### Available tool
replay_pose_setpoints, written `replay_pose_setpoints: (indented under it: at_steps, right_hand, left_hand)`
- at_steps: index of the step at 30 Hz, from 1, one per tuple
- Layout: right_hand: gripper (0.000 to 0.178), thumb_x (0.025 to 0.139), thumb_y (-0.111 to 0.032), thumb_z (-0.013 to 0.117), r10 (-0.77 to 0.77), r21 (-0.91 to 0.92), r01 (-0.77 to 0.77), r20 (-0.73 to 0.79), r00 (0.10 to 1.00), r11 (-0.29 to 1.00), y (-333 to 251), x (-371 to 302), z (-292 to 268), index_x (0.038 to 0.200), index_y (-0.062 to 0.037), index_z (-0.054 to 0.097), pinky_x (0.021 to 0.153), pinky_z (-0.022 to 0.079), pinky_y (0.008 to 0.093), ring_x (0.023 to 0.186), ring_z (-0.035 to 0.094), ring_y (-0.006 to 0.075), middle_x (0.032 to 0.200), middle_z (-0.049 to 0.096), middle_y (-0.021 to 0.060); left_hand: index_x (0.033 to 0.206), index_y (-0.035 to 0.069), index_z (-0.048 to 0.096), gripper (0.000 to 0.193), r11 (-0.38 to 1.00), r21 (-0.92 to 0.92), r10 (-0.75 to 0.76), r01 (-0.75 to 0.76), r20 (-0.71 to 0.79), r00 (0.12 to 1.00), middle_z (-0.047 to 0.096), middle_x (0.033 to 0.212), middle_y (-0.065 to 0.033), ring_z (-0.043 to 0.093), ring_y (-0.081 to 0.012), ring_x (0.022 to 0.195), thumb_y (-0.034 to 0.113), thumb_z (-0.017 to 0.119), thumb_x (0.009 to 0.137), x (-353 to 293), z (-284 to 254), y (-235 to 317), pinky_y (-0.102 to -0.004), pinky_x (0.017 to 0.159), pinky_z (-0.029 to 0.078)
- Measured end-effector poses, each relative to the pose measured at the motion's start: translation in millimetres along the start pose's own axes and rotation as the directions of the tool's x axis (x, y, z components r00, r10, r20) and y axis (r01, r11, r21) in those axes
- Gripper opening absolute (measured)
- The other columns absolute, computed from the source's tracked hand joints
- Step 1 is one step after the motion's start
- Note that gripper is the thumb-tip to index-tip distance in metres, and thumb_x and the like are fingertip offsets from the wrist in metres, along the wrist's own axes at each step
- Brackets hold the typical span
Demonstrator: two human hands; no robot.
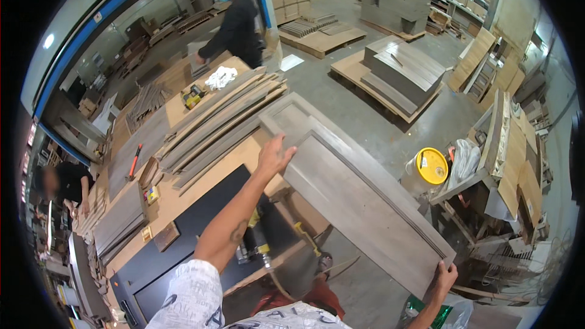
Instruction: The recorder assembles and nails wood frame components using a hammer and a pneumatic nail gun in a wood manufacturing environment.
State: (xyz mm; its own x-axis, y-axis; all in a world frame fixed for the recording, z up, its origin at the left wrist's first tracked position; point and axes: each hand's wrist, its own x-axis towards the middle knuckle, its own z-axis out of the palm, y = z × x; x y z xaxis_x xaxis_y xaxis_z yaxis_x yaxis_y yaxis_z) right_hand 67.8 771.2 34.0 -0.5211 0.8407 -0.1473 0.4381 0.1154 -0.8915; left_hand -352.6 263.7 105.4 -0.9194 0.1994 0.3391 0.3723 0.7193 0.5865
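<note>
A long grey-brown wooden cabinet door (359,201) with a raised border slants across the space in front of me. My left hand (275,157) grips its upper left edge, with the thumb and fingers at the rim. At the lower right corner, my right hand (443,281) is closed on the door's end. Under my left forearm, a dark flat panel (183,250) lies on the workbench (247,146). A yellow-and-black air nailer (260,237) with a hose rests near the bench edge, partly hidden by my arm.
Stacked wooden strips (213,122), a red-handled hammer (135,161) and a yellow-green power tool (193,96) lie on the bench. A yellow-lidded bucket (430,167) stands at right beside a wooden rack (496,164). Two people (237,24) work nearby. A pallet (353,70) holds stacked panels.
</note>
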Motion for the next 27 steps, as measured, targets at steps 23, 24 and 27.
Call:
replay_pose_setpoints:
  at_steps: [23, 24, 27]
  right_hand:
    - [0.061, 0.096, -0.015, 0.065, -0.135, 0.231, 0.05, 0.368, 0.92, 0.972, -29, 49, 157, 0.147, 0.0049, 0.039, 0.106, 0.043, 0.042, 0.122, 0.054, 0.0304, 0.141, 0.052, 0.0184]
    - [0.065, 0.096, -0.018, 0.065, -0.108, 0.221, 0.022, 0.382, 0.918, 0.975, -26, 56, 167, 0.151, 0.0026, 0.036, 0.109, 0.04, 0.0438, 0.128, 0.051, 0.0312, 0.146, 0.048, 0.0177]
    - [0.066, 0.085, -0.053, 0.075, -0.25, 0.054, 0.244, 0.23, 0.941, 0.968, -48, 38, 188, 0.122, 0.0012, 0.065, 0.089, 0.049, 0.0491, 0.092, 0.061, 0.0382, 0.113, 0.068, 0.0212]
  left_hand:
    - [0.151, -0.019, 0.009, 0.101, 0.682, -0.393, -0.711, 0.617, -0.159, 0.685, 0.017, 0.159, -0.0366, 0.015, -0.0465, 0.15, 0.034, 0.067, 0.086, -13, 231, 16, -0.0466, 0.126, 0.013]
    - [0.152, -0.017, 0.009, 0.101, 0.653, -0.373, -0.73, 0.659, -0.075, 0.68, 0.017, 0.159, -0.0367, 0.015, -0.046, 0.151, 0.034, 0.066, 0.086, -6, 221, 19, -0.0462, 0.126, 0.012]
    - [0.154, -0.014, 0.007, 0.104, 0.607, -0.451, -0.726, 0.654, 0.02, 0.687, 0.014, 0.159, -0.0373, 0.013, -0.0454, 0.151, 0.036, 0.066, 0.085, -17, 192, 21, -0.0446, 0.126, 0.012]
